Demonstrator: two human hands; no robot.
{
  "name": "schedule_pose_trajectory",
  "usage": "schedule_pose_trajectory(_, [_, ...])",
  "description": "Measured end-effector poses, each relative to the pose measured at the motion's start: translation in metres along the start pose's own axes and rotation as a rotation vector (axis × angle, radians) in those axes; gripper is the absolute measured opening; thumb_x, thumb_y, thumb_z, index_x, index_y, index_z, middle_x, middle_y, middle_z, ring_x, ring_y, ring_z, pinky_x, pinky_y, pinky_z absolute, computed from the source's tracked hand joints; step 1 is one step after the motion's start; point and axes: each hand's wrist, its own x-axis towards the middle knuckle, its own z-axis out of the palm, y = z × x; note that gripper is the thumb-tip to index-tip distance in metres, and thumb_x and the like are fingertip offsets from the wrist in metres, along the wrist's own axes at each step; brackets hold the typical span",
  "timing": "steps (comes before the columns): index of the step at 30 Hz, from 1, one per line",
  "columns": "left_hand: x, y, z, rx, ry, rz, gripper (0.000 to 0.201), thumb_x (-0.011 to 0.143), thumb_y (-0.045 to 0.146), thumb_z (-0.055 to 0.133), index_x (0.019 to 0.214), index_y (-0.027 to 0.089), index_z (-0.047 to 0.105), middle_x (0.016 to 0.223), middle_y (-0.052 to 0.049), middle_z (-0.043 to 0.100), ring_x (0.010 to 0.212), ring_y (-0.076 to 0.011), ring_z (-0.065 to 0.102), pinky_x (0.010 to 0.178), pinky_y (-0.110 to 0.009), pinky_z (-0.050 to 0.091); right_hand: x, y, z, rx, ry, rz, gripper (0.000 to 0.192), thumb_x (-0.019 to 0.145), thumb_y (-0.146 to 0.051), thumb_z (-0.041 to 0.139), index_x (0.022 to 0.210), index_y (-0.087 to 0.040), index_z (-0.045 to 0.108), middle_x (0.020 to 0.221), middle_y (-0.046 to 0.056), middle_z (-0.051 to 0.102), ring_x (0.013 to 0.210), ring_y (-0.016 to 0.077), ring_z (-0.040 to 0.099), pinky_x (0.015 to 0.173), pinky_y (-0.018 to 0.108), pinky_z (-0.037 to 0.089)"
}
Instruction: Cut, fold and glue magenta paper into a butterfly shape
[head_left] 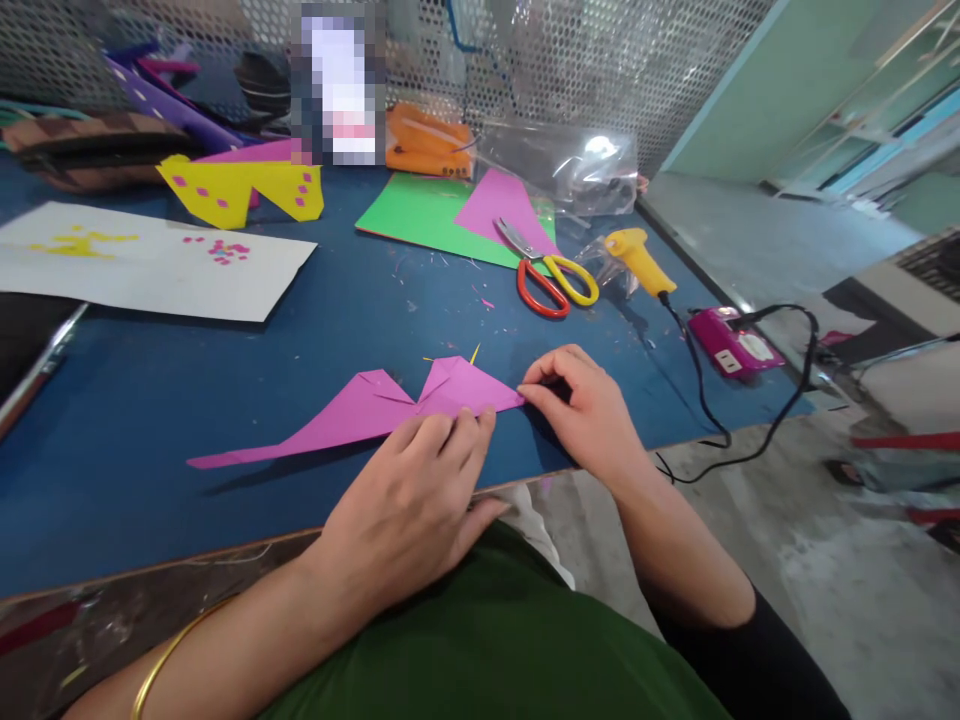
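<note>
Paper [375, 408], pink-purple and folded, lay in the head view near the front edge of the blue surface [337, 320]. Its long axis ran left to right, the narrow left tail a little nearer the person than the right tip; two raised lobes stood on its far side with a notch between them.

The right hand [581, 405] was at the right end of this axis, thumb and forefinger pinched together on the tip, so the piece stretched leftward from it. The left hand [420, 490] came from the near side, fingers loosely bent and resting on the near edge, right of the notch, its thumb held apart. Whether anything lay under its palm could not be told. Of the two, the left hand was nearer the tail, which neither touched.

Farther off lay scissors [544, 285], with a yellow glue gun [637, 260] to their right.
</note>
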Motion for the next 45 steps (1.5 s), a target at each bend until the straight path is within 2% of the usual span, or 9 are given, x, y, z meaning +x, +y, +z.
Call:
schedule_pose_trajectory(4, [-0.001,0.002,0.000,0.009,-0.008,0.003,0.065,0.097,0.046,0.049,0.141,-0.001,0.050,0.113,-0.015,0.065,0.092,-0.0287,0.052,0.081,-0.043,0.045,-0.020,-0.010,-0.004,-0.031,0.270,-0.119,0.014,0.098,-0.019,0.053,0.096,-0.022,0.067,0.096,0.005,0.072,0.095,0.0197,0.067,0.089,0.038,0.051])
schedule_pose_trajectory(7, [-0.001,0.002,0.000,0.016,-0.004,0.004,0.062,0.099,0.043,0.047,0.141,-0.001,0.051,0.116,-0.016,0.065,0.094,-0.0290,0.052,0.082,-0.043,0.045,-0.039,-0.016,-0.001,-0.165,0.142,-0.395,0.022,0.097,-0.015,0.053,0.114,-0.018,0.067,0.109,0.008,0.075,0.107,0.0208,0.068,0.100,0.041,0.048])
schedule_pose_trajectory(9, [-0.001,0.002,0.001,0.020,0.007,0.005,0.060,0.100,0.041,0.044,0.141,-0.001,0.051,0.119,-0.017,0.065,0.096,-0.0295,0.053,0.083,-0.043,0.045,-0.048,-0.017,0.004,-0.269,0.064,-0.479,0.028,0.097,-0.017,0.053,0.122,-0.013,0.064,0.118,0.012,0.074,0.115,0.0235,0.067,0.103,0.042,0.046])
schedule_pose_trajectory(14, [-0.003,0.001,0.002,0.004,0.035,0.027,0.059,0.100,0.039,0.042,0.141,-0.002,0.052,0.122,-0.018,0.065,0.098,-0.0302,0.055,0.085,-0.044,0.046,-0.056,-0.023,0.015,-0.405,0.050,-0.404,0.034,0.102,-0.024,0.045,0.126,-0.007,0.062,0.124,0.016,0.072,0.120,0.0252,0.065,0.105,0.042,0.041])
schedule_pose_trajectory(20, [0.001,0.000,0.002,0.005,0.065,0.049,0.049,0.097,0.030,0.043,0.131,-0.002,0.059,0.118,-0.019,0.067,0.095,-0.0305,0.058,0.080,-0.044,0.049,-0.050,-0.031,0.018,-0.445,0.058,-0.377,0.037,0.102,-0.029,0.042,0.119,-0.006,0.065,0.114,0.016,0.074,0.109,0.0248,0.068,0.103,0.042,0.039])
schedule_pose_trajectory(27, [-0.013,-0.007,-0.004,-0.065,0.194,-0.095,0.048,0.098,0.041,0.051,0.118,0.001,0.067,0.112,-0.017,0.071,0.101,-0.0301,0.062,0.093,-0.044,0.050,-0.064,-0.023,0.023,-0.437,0.027,-0.350,0.046,0.103,-0.034,0.040,0.136,-0.007,0.056,0.131,0.019,0.067,0.128,0.0270,0.059,0.110,0.045,0.033])
schedule_pose_trajectory(33, [-0.026,-0.009,-0.008,-0.062,0.111,-0.123,0.049,0.094,0.036,0.057,0.127,0.000,0.063,0.122,-0.018,0.070,0.109,-0.0319,0.062,0.101,-0.047,0.049,-0.066,-0.033,0.028,-0.480,-0.016,-0.363,0.050,0.101,-0.041,0.042,0.138,-0.011,0.058,0.137,0.020,0.063,0.132,0.0331,0.055,0.112,0.053,0.033])
schedule_pose_trajectory(39, [-0.029,-0.012,-0.007,-0.162,0.077,-0.131,0.052,0.083,0.018,0.056,0.132,0.002,0.060,0.126,-0.016,0.068,0.115,-0.0312,0.060,0.112,-0.049,0.043,-0.062,-0.046,0.043,-0.408,-0.013,-0.505,0.057,0.102,-0.043,0.038,0.131,0.000,0.062,0.134,0.021,0.066,0.131,0.0305,0.056,0.113,0.043,0.040])
schedule_pose_trajectory(45, [-0.040,-0.026,-0.016,-0.389,0.121,-0.324,0.037,0.095,0.027,0.060,0.129,0.012,0.060,0.119,-0.009,0.071,0.111,-0.0221,0.062,0.105,-0.039,0.046,-0.066,-0.045,0.045,-0.412,-0.048,-0.469,0.061,0.103,-0.049,0.036,0.137,-0.004,0.059,0.135,0.023,0.064,0.131,0.0335,0.056,0.111,0.047,0.038])
